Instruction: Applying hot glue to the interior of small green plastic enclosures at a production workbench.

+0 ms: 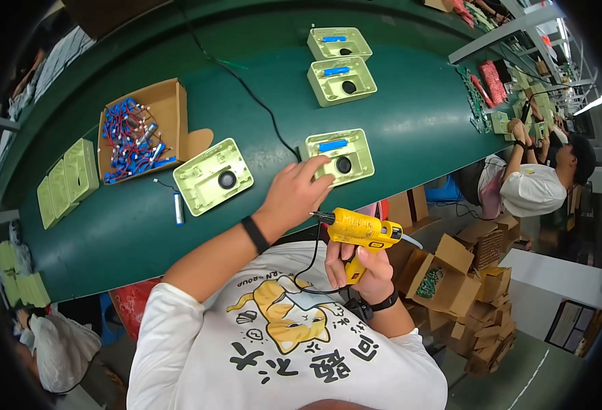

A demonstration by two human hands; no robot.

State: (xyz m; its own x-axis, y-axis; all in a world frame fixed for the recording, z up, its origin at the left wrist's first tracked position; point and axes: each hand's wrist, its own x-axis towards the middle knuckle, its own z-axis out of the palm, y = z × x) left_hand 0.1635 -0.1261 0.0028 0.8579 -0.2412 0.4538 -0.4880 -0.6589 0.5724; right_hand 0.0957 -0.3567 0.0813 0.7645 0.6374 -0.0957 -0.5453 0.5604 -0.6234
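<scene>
My left hand (299, 193) grips the near left edge of a light green plastic housing (364, 158), its fingers reaching over the rim. Inside lie a blue cylindrical battery (333, 145) and a round black part (344, 165). A yellow hot glue gun (361, 229) is in my right hand (364, 270), which is wrapped round its handle in front of my chest. The dark nozzle points left, just below the housing and apart from it. To the left of my left hand sits another housing (198, 190) with a round black part but no battery, beside a loose battery (178, 207).
A cardboard box (171, 109) holds many wired blue batteries. Stacked housings (68, 183) stand at the far left; two fitted housings (342, 80) sit farther back. A black cable (260, 102) crosses the green bench (246, 65). A co-worker (537, 184) sits at right, near cardboard boxes (451, 273).
</scene>
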